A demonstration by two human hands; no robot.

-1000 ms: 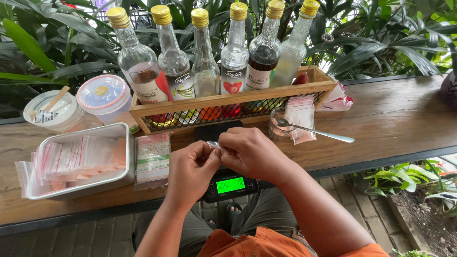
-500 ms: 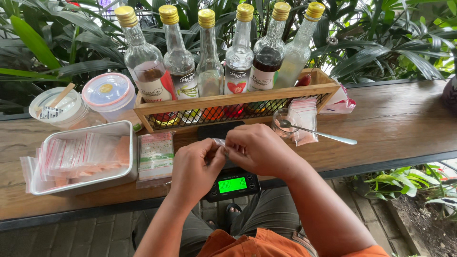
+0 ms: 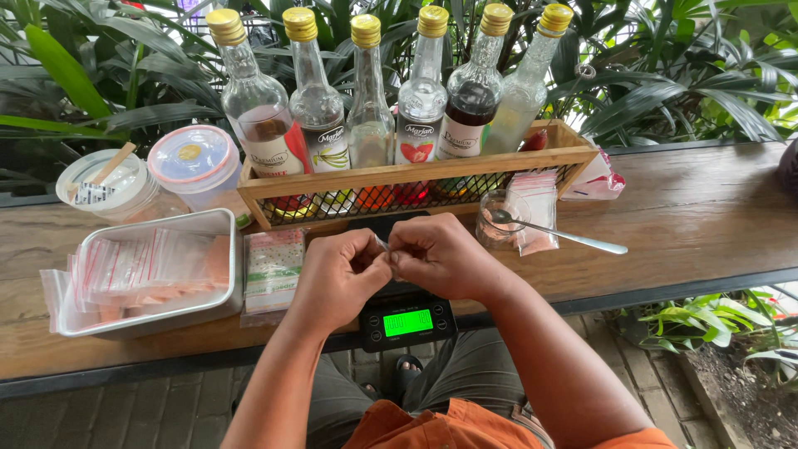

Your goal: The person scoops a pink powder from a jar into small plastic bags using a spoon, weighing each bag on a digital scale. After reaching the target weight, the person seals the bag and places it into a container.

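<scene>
Head view: left hand (image 3: 337, 278) and right hand (image 3: 440, 256) both pinch small clear bag (image 3: 381, 244); scale (image 3: 406, 319) beneath grip, metal tray (image 3: 226, 266) of bags left, glass (image 3: 497, 218) with spoon (image 3: 565, 234) right.

A small clear plastic bag (image 3: 381, 243), mostly hidden, is pinched between the fingertips of both hands, held just above the black digital scale (image 3: 406, 320) with its green display.

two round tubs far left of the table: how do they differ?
The left tub has a clear lid with a wooden stick lying across it; the right tub has a pink-rimmed lid with a yellow spot at its centre and nothing on it. The right tub sits closer to the bottle rack; the left tub is at the table's far end. Both are round, translucent, lidded and untouched by either hand.
</scene>
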